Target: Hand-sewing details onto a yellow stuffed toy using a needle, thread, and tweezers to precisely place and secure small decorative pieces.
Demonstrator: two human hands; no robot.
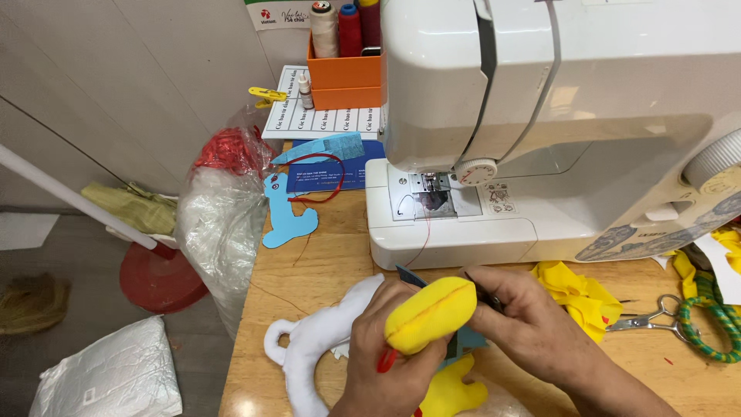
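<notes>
— Gripping the stuffed yellow piece [430, 313], our left hand [390, 363] is closed round it above the counter [332, 255]; our right hand [532, 320] pinches a small dark tool at its seam.

— Stuffing or closing, we judge. Next calls for steady, small pushes.

— Beyond lie the white fabric shape [309, 347], scissors [656, 318] and sewing machine [556, 131].

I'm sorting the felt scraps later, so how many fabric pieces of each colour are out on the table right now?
Yellow fabric pieces: 3, a stuffed yellow piece in the left hand, one under it, one crumpled.
White: 1.
Blue: 2.
Total: 6
</notes>
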